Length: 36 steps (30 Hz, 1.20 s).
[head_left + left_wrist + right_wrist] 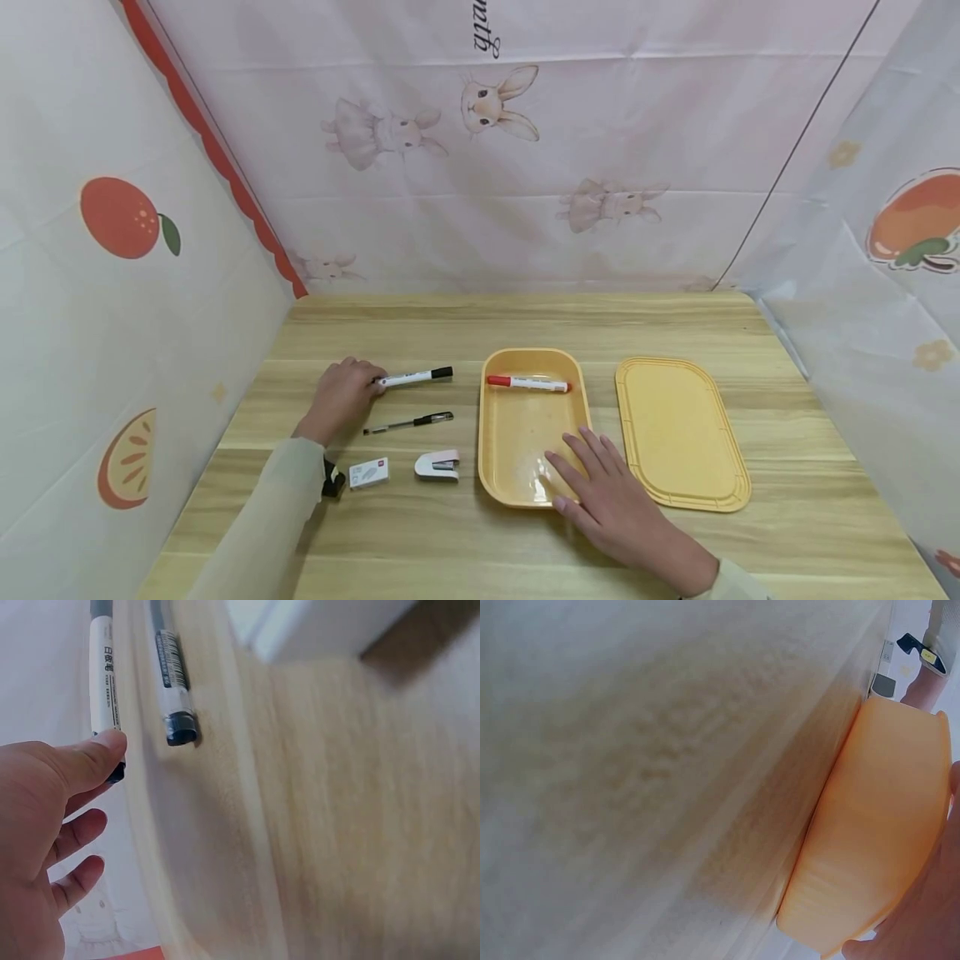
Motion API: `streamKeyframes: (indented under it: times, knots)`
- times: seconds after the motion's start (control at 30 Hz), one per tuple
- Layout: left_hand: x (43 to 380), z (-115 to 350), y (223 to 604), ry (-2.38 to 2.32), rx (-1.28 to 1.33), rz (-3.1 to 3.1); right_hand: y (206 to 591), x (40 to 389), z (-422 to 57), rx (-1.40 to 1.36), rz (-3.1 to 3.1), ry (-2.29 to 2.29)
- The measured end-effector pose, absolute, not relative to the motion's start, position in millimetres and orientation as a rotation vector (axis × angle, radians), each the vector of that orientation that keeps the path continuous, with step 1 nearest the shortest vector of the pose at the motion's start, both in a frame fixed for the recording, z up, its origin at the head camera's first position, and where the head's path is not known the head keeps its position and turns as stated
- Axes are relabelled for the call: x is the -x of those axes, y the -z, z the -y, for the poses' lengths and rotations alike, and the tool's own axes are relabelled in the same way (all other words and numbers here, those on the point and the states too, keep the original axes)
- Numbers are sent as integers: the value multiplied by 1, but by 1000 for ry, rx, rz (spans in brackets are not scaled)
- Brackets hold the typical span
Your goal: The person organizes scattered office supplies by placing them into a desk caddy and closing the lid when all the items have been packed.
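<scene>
My left hand (pixel 347 393) pinches the rear end of a white whiteboard marker with a black cap (pixel 415 377); in the left wrist view the thumb lies over the marker (pixel 105 671). Nearer me lies a clear gel pen with a black cap (pixel 408 423). The right hand (pixel 611 500) lies over the near right corner of a yellow plastic box (pixel 528 450), its fingers spread and fairly straight across the rim. A red-capped white marker (pixel 528 383) lies inside the box toward its far end.
Left of the box are a small white and pink stapler (pixel 437 466) and a small white carton (pixel 368 473). The flat yellow lid (pixel 682 433) lies to the right of the box. Printed cloth walls stand behind and beside the wooden table (pixel 442 550).
</scene>
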<state>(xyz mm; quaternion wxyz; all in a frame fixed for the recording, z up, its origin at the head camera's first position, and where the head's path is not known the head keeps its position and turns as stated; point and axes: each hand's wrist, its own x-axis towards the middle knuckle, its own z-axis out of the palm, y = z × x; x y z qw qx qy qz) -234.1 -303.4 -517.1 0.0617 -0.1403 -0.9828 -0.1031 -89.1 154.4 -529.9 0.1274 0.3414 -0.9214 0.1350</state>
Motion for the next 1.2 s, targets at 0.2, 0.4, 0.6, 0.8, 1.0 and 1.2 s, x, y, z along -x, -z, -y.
streamKeyframes:
  times: [0.2,0.4,0.6,0.8,1.0,1.2]
  knots:
    - [232,297,510,331,423,2961,530,89,-154,-980,2700,-408]
    - [233,284,499,323,442,2940,529,88,-154,-979,2708,-402]
    - [232,269,486,368,453,2911,528,88,-154,-981,2711,-396]
    - [231,256,476,360,500,2896,527,88,-154,-985,2703,-388]
    - [229,243,468,334,562,2883,527,88,-153,-986,2702,-390]
    - [227,228,460,343,631,2867,529,88,-154,-988,2686,-403]
